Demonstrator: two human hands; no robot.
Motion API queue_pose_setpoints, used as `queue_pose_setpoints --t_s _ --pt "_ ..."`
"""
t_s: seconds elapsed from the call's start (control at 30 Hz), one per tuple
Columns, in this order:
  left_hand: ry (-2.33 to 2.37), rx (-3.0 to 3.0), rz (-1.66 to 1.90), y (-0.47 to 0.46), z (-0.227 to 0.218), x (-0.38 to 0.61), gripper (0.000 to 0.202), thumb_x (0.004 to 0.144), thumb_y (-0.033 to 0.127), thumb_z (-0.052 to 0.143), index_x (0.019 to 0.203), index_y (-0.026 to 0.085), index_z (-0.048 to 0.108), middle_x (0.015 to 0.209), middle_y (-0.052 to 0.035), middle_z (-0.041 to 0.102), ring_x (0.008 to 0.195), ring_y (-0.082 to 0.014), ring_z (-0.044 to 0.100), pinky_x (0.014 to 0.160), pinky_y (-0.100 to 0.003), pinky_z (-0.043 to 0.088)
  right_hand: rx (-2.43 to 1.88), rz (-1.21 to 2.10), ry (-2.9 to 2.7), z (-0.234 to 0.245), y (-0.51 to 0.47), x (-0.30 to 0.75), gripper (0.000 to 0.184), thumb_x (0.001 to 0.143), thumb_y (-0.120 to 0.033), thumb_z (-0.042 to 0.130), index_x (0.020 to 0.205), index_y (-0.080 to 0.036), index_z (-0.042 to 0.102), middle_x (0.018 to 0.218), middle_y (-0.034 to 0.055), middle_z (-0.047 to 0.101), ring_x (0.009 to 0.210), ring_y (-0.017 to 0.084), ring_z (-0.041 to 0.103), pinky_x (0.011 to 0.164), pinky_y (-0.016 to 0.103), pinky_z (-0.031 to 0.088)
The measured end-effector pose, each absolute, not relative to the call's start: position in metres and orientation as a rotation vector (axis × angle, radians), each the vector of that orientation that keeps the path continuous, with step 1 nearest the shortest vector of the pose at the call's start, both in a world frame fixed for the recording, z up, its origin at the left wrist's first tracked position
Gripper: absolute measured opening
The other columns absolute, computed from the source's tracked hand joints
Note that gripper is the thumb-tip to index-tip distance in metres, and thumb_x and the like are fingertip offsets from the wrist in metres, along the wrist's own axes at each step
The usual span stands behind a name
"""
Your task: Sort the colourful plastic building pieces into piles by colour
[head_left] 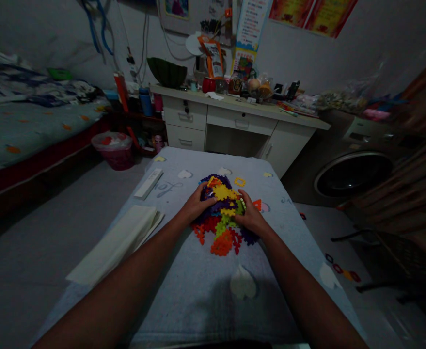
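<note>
A heap of colourful plastic interlocking pieces (223,220), yellow, purple, orange, red and green, lies in the middle of a grey cloth-covered table (198,291). My left hand (197,204) cups the heap's left side, fingers curled round the pieces. On the right side my right hand (251,215) presses against the heap, fingers bent over it. One yellow piece (239,182) lies loose just beyond the heap.
A folded pale cloth (120,242) and a white remote-like bar (148,183) lie on the table's left. Beyond stand a cluttered white desk (234,121), a bed (23,131) at left, a pink bin (113,149) and a washing machine (354,165) at right. Several pieces (343,271) lie on the floor.
</note>
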State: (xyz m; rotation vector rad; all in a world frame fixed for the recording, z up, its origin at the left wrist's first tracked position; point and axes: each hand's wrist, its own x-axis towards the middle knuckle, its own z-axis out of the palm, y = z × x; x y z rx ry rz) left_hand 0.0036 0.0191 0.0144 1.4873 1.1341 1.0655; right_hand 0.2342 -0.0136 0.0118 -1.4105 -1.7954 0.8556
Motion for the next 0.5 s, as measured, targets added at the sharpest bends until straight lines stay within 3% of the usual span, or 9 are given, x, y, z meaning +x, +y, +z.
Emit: queue_pose_setpoints --t_s 0.13,0.3,0.5 --pt "0.971 1.351 1.043 0.022 0.023 0.018 0.083 0.071 0.046 0.073 0.144 0.022 0.039 0.134 -0.0093 0.06 0.116 -0.0273 0.061 0.1 -0.043 0.05 -1.339 0.954 -1.638 0.014 0.003 0.229 0.092 0.064 -0.025 0.07 0.147 -0.025 0.031 0.143 0.0094 0.048 0.125 0.025 0.053 0.109 0.043 0.042" --pt "1.005 1.31 0.998 0.036 0.031 0.017 0.066 0.074 0.038 0.065 0.136 0.023 0.049 0.129 -0.0062 0.062 0.107 -0.0249 0.063 0.094 -0.041 0.053 -1.291 0.96 -1.517 0.024 0.021 0.228 0.086 0.062 -0.028 0.071 0.14 -0.023 0.037 0.138 0.0102 0.051 0.12 0.025 0.056 0.106 0.042 0.045" --pt "1.207 1.415 0.951 0.057 0.034 -0.008 0.056 0.075 0.025 0.052 0.131 0.023 0.052 0.114 -0.0033 0.067 0.089 -0.0198 0.065 0.081 -0.034 0.055 -1.286 0.963 -1.488 0.031 0.037 0.231 0.096 0.066 -0.036 0.073 0.149 -0.027 0.025 0.135 0.0094 0.052 0.111 0.023 0.06 0.101 0.041 0.048"
